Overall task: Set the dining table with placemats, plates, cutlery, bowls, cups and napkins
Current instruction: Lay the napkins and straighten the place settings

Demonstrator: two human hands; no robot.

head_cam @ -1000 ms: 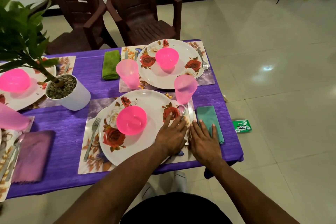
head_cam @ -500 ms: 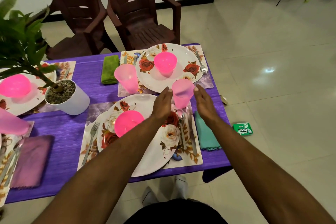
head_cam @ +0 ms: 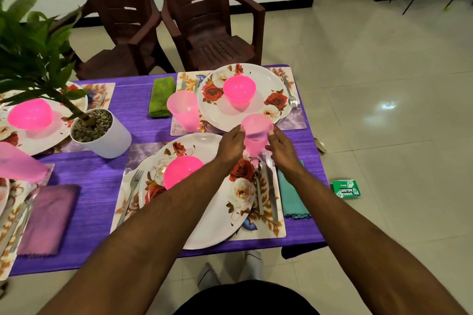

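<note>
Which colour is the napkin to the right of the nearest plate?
Teal napkin, seen in the head view.

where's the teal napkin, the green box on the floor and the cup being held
teal napkin (head_cam: 291,197), head view, middle of the cloth
green box (head_cam: 346,188), head view, its printed top face
pink cup (head_cam: 256,133), head view, side wall between the hands

The table (head_cam: 143,115) wears a purple cloth – directly on it lie floral placemats (head_cam: 266,225), a green napkin (head_cam: 161,97), a teal napkin (head_cam: 291,199), a purple napkin (head_cam: 48,220) and a white plant pot (head_cam: 107,135)
</note>
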